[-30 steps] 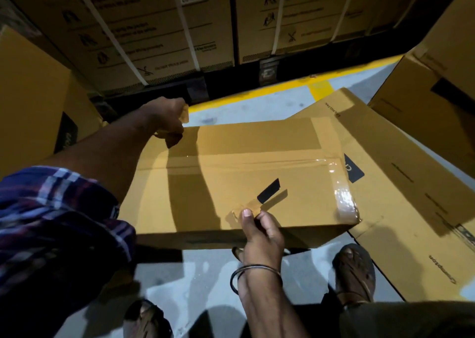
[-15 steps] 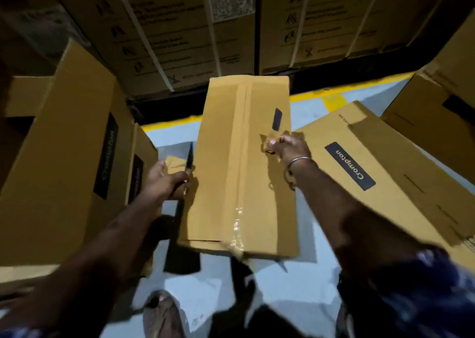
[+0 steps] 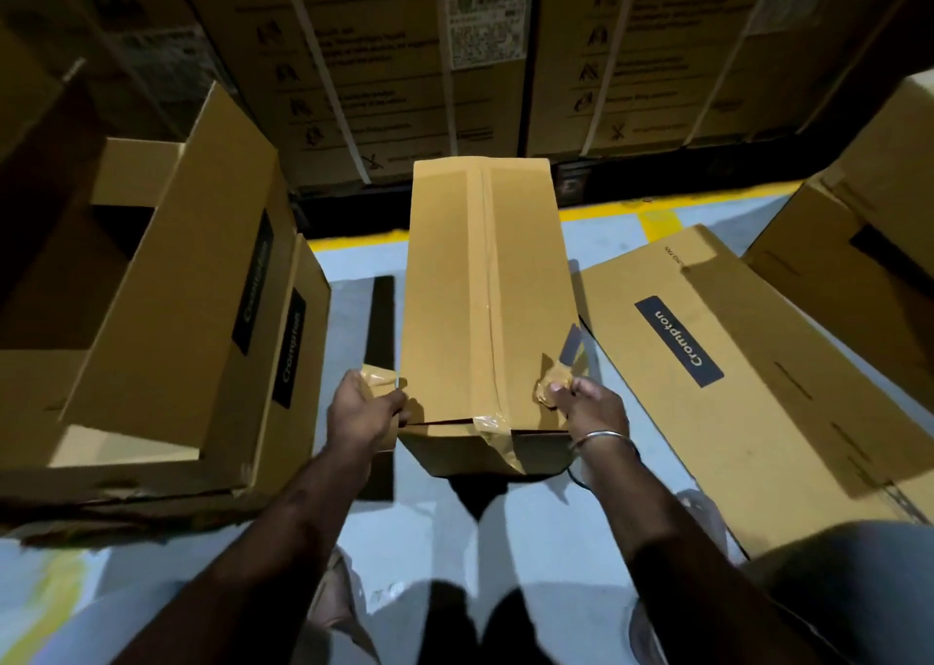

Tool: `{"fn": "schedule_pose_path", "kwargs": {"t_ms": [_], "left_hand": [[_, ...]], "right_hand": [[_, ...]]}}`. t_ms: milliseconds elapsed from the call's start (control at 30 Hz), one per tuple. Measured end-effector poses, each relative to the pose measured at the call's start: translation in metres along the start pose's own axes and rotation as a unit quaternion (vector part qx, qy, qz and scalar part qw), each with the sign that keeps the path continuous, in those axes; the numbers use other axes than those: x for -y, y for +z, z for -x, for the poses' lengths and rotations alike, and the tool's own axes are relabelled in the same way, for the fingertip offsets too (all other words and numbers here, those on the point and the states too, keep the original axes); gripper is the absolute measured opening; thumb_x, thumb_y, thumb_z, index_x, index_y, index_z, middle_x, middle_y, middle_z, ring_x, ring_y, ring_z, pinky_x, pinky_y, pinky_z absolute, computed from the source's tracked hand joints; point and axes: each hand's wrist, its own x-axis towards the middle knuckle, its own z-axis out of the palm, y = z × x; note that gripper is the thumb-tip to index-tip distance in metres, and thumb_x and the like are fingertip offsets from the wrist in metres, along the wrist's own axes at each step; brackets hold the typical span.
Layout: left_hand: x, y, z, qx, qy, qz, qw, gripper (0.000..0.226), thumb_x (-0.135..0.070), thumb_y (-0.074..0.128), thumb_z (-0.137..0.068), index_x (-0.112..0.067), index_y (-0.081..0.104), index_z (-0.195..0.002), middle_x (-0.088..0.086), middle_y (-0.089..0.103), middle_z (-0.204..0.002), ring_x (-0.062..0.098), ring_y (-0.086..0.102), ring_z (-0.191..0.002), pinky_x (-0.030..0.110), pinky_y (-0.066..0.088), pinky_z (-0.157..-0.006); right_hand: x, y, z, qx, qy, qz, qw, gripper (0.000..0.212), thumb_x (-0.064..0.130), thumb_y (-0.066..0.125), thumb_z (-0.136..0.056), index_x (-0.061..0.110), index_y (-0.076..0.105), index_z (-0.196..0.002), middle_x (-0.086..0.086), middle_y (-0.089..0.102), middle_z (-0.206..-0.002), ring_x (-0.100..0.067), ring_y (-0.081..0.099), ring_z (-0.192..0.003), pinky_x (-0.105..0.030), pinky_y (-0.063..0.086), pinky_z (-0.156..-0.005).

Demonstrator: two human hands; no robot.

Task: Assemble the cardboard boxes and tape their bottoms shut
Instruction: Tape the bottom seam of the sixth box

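A brown cardboard box [image 3: 455,300] is held up lengthwise in front of me, its taped bottom facing up. Clear tape runs along the middle seam [image 3: 487,280] and wraps over the near end. My left hand [image 3: 366,409] grips a roll of brown tape [image 3: 380,380] against the box's near left edge. At the near right corner my right hand [image 3: 589,404] pinches a crumpled bit of tape [image 3: 551,389] lying on the box.
An open assembled box [image 3: 167,320] stands on the left. A flattened "Crompton" box [image 3: 733,371] lies on the grey floor to the right, with another box [image 3: 869,260] beyond it. Strapped cartons [image 3: 394,68] form a wall behind a yellow floor line [image 3: 601,215].
The box has swung from crosswise to lengthwise, pointing away from me. Both hands have come to its near end, the right one still pinching the tape bit.
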Motion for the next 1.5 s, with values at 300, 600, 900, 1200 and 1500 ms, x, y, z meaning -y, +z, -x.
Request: {"fn": "schedule_pose_path", "kwargs": {"t_ms": [300, 600, 900, 1200, 1500], "left_hand": [[-0.042, -0.016, -0.014, 0.03, 0.073, 0.006, 0.997, 0.032, 0.0, 0.077, -0.087, -0.007, 0.059, -0.113, 0.021, 0.072, -0.114, 0.025, 0.073, -0.084, 0.028, 0.057, -0.051], [-0.092, -0.05, 0.077, 0.312, 0.313, -0.071, 0.894, 0.033, -0.012, 0.086, -0.084, -0.016, 0.063, -0.108, 0.013, 0.072, -0.1, 0.023, 0.067, -0.079, 0.034, 0.049, -0.059], [-0.07, -0.024, 0.1, 0.357, 0.473, -0.256, 0.764, 0.024, -0.029, 0.074, -0.09, -0.031, 0.063, -0.111, -0.017, 0.067, -0.107, 0.023, 0.066, -0.077, 0.041, 0.052, -0.061], [-0.077, -0.015, 0.086, 0.3, 0.571, -0.374, 0.666, 0.025, -0.036, 0.065, -0.09, -0.037, 0.056, -0.113, -0.018, 0.065, -0.098, 0.007, 0.06, -0.078, 0.036, 0.051, -0.062], [-0.08, -0.014, 0.068, 0.316, 0.546, -0.364, 0.685, 0.03, -0.037, 0.067, -0.09, -0.038, 0.059, -0.119, -0.023, 0.061, -0.089, -0.002, 0.054, -0.069, 0.031, 0.047, -0.059]], "right_hand": [[0.043, -0.015, -0.045, -0.01, -0.036, 0.079, 0.996, 0.029, 0.036, 0.075, -0.075, 0.008, 0.069, -0.072, -0.013, 0.071, -0.076, -0.034, 0.069, -0.08, -0.046, 0.057, -0.082], [0.158, -0.052, 0.063, 0.167, -0.158, 0.186, 0.955, 0.021, 0.006, 0.078, -0.088, 0.01, 0.061, -0.098, -0.017, 0.069, -0.076, -0.02, 0.069, -0.057, -0.029, 0.056, -0.055], [0.111, -0.06, 0.086, 0.19, -0.217, 0.122, 0.95, 0.016, 0.0, 0.068, -0.094, 0.013, 0.078, -0.09, -0.005, 0.075, -0.082, -0.017, 0.072, -0.069, -0.031, 0.059, -0.065], [0.134, -0.056, 0.072, 0.261, -0.319, 0.174, 0.894, 0.041, 0.002, 0.058, -0.1, 0.035, 0.08, -0.108, 0.003, 0.068, -0.101, -0.017, 0.068, -0.089, -0.035, 0.063, -0.067], [0.139, -0.047, 0.067, 0.284, -0.418, 0.214, 0.836, 0.033, 0.0, 0.061, -0.091, 0.025, 0.082, -0.098, 0.003, 0.065, -0.091, -0.014, 0.067, -0.088, -0.032, 0.055, -0.078]]}}
